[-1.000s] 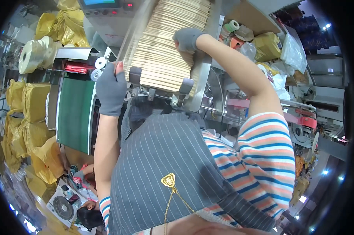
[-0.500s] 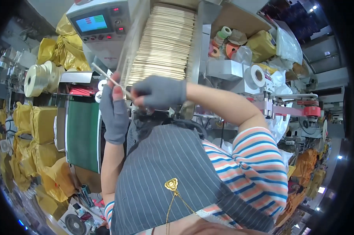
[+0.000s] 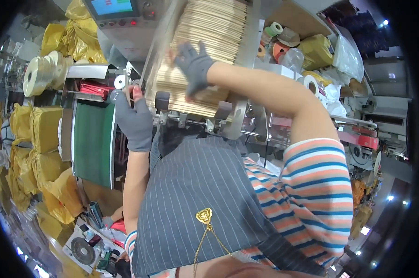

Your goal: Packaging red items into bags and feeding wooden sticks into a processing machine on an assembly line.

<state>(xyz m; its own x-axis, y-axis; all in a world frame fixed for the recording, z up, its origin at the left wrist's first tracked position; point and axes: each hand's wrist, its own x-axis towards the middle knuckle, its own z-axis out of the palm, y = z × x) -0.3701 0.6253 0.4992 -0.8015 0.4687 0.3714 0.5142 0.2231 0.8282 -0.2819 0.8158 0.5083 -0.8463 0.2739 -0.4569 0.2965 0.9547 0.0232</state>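
A long stack of thin, pale, wooden-looking sticks point(image 3: 208, 34) lies crosswise in a metal-sided feed tray. My right hand point(image 3: 194, 67), in a grey fingerless glove, reaches over its near part with fingers spread. The fingertips are blurred, and whether they touch the sticks I cannot tell. Left of the tray, my left hand point(image 3: 134, 121), gloved alike, points upward beside the machine's side wall. Its thumb stands apart from the fingers, and I see nothing held between them. Two dark blocks point(image 3: 162, 100) and a metal rod cross the tray's near end.
A green conveyor belt point(image 3: 94, 141) runs at the left, below red packets point(image 3: 94, 88) and clear film rolls point(image 3: 38, 74). A control panel point(image 3: 112, 10) stands behind. Yellow bags point(image 3: 47, 127) pile up farther left. Tape rolls and a white box sit right of the tray.
A thin pale stick that both hands held is no longer visible. My right hand has moved up over the stack, its fingers spreading. The view has shifted, showing the tray's near end.
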